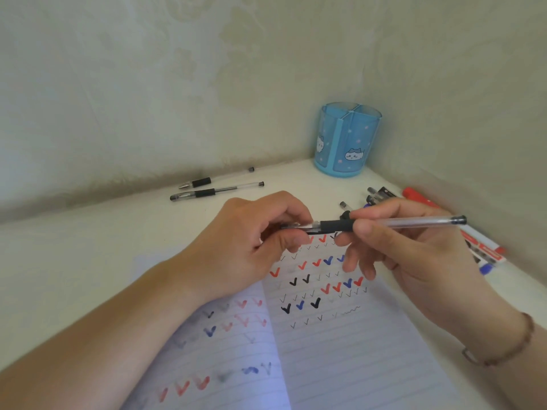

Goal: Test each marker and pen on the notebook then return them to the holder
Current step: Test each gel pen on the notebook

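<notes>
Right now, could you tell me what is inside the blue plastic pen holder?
The blue plastic pen holder shows only its divider walls through the open top; no pen sticks out. The compartment bottoms are hidden by its tinted sides.

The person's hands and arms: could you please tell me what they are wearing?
Both forearms are bare, with no sleeves in view. The left hand and its wrist carry nothing. The right hand has a thin brown beaded bracelet round the wrist, with a small metal clasp or ring hanging from it. No gloves, rings or watch are visible.
</notes>
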A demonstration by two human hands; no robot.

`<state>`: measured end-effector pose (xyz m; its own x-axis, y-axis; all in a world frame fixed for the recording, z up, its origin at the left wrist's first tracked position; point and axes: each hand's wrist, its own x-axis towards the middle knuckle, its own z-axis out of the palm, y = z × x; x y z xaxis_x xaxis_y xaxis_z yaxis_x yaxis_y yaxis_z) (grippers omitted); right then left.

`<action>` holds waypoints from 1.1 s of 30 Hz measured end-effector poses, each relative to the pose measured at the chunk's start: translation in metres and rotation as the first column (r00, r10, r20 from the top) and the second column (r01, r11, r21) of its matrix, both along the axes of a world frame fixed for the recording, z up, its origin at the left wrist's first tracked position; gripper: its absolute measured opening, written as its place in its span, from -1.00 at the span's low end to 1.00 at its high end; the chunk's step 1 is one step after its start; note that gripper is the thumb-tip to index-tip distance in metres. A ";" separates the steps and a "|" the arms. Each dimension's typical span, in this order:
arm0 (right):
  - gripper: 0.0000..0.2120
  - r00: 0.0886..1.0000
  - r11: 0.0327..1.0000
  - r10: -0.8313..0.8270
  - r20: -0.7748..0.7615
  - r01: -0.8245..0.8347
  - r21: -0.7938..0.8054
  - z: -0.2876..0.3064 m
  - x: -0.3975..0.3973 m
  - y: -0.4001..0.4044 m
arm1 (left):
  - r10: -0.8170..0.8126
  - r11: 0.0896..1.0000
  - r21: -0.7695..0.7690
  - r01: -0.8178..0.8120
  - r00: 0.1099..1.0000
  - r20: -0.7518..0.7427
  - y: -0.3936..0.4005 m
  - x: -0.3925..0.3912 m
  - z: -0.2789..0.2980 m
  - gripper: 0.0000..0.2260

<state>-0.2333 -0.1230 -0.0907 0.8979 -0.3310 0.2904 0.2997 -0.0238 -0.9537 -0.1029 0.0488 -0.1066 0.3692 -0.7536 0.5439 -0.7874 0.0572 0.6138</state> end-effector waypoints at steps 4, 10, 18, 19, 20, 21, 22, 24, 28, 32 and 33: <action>-0.90 0.999 1.000 -0.027 0.034 0.026 0.008 -0.001 -0.002 0.004 | -0.033 0.999 -0.032 0.030 0.995 -0.099 0.001 -0.004 0.000 -0.95; -0.90 0.995 0.999 -0.031 0.099 0.029 0.022 0.001 -0.004 0.010 | -0.066 0.994 -0.099 0.051 0.986 -0.153 0.001 -0.009 -0.002 -0.94; -0.68 0.995 0.995 0.058 0.086 -0.065 0.082 -0.005 0.006 -0.002 | 0.028 0.999 -0.039 -0.029 1.000 -0.009 -0.001 -0.002 0.003 -0.93; -0.64 0.991 0.986 0.095 0.093 -0.107 0.125 -0.002 0.005 -0.010 | 0.050 0.998 -0.044 -0.048 0.998 0.046 -0.001 0.000 0.004 -0.92; -0.62 0.984 0.971 0.145 0.103 -0.162 0.178 0.005 0.001 -0.019 | 0.071 0.996 -0.055 -0.066 0.993 0.090 0.000 0.002 0.005 -0.92; -0.61 0.979 0.963 0.170 0.112 -0.189 0.193 0.009 -0.003 -0.029 | 0.089 0.995 -0.065 -0.082 0.989 0.118 0.002 0.003 0.005 -0.91; -0.62 0.980 0.972 0.162 0.112 -0.178 0.152 0.016 -0.008 -0.036 | 0.103 0.993 -0.074 -0.093 0.985 0.139 0.004 0.005 0.006 -0.91; -0.75 0.996 0.995 0.030 0.079 -0.022 -0.097 0.021 -0.012 -0.041 | 0.104 0.993 -0.069 -0.093 0.979 0.173 0.006 0.007 0.005 -0.90; -0.79 0.981 0.667 -0.193 -0.003 0.129 -0.733 0.010 -0.013 -0.021 | 0.056 0.998 -0.012 -0.055 0.977 0.205 0.002 0.005 0.002 -0.91; -0.84 0.985 0.673 -0.156 -0.078 0.048 -0.738 0.006 -0.011 -0.019 | 0.068 0.997 -0.044 -0.061 0.978 0.197 -0.001 0.005 0.001 -0.90; -0.86 0.984 0.640 -0.165 -0.072 0.051 -0.766 0.006 -0.010 -0.020 | 0.069 0.997 -0.034 -0.063 0.978 0.196 -0.001 0.004 0.002 -0.89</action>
